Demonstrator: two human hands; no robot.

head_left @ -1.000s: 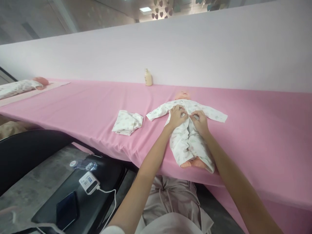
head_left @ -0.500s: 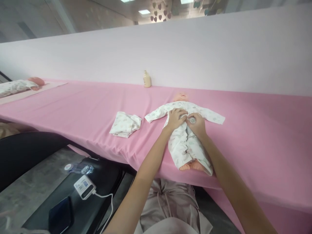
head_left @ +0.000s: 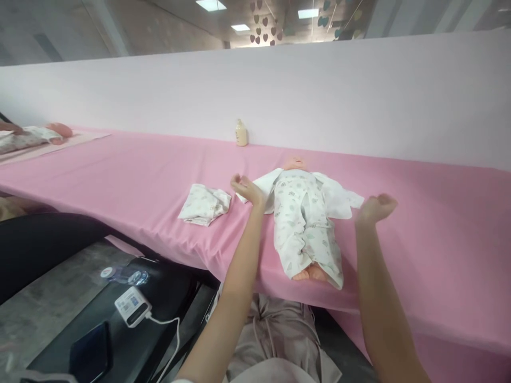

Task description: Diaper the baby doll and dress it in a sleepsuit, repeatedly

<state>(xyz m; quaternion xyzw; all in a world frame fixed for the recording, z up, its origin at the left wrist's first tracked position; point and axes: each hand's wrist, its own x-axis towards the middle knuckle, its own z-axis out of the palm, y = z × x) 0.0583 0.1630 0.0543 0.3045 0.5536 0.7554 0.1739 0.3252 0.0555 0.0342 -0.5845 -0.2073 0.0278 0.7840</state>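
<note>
A baby doll (head_left: pixel 296 163) lies on its back, its feet toward me. Its white printed top (head_left: pixel 339 198) is spread open, the plain inside of the flaps facing up on both sides. Beneath it, a printed garment (head_left: pixel 297 199) covers the body and legs, leaving the feet bare. My left hand (head_left: pixel 246 190) hovers by the sleeve on the left, fingers loosely bent and nothing visible in them. Beyond the sleeve end on the right is my right hand (head_left: pixel 375 207), slightly blurred, its fingers loosely curled and apart from the cloth.
A folded printed cloth (head_left: pixel 205 205) lies left of the doll on the pink tablecloth (head_left: pixel 139 175). A pump bottle (head_left: pixel 241 133) stands by the wall. Another doll (head_left: pixel 59 129) lies far left with a person's hand (head_left: pixel 10 127) on it. A black chair (head_left: pixel 131 340) holds a phone (head_left: pixel 91 351).
My hands have left the doll's chest and moved apart to either side. The top's front has opened outward, baring the garment beneath. Another person's hand has appeared at the far-left doll.
</note>
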